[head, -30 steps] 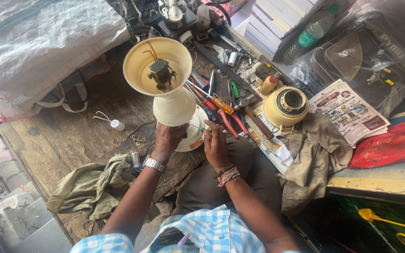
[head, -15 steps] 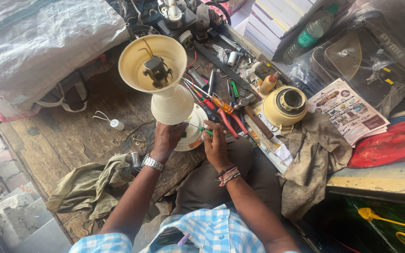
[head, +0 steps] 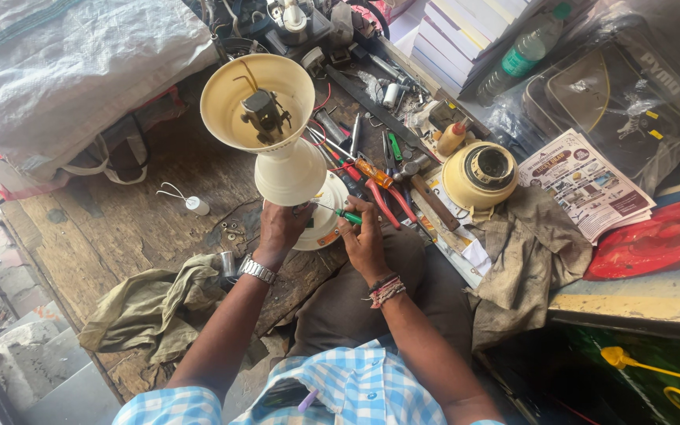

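I take the round cream housing (head: 479, 175) as landmark. Just right of it: printed leaflet (head: 584, 182), then red plastic lid (head: 659, 240). Grey rag (head: 525, 256) below it. Left of it: scattered pliers and screwdrivers (head: 379, 177). Well left: white woven sack (head: 64, 75). Up-right: green-capped bottle (head: 527, 49), stacked books (head: 466, 27).

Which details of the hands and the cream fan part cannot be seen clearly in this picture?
- Head view: the screwdriver tip is hidden behind the cream fan housing.
- Left hand fingers wrap behind the housing, so its grip is hidden.
- Right hand covers most of the screwdriver handle.
- Small parts on the wooden bench are too small to identify.
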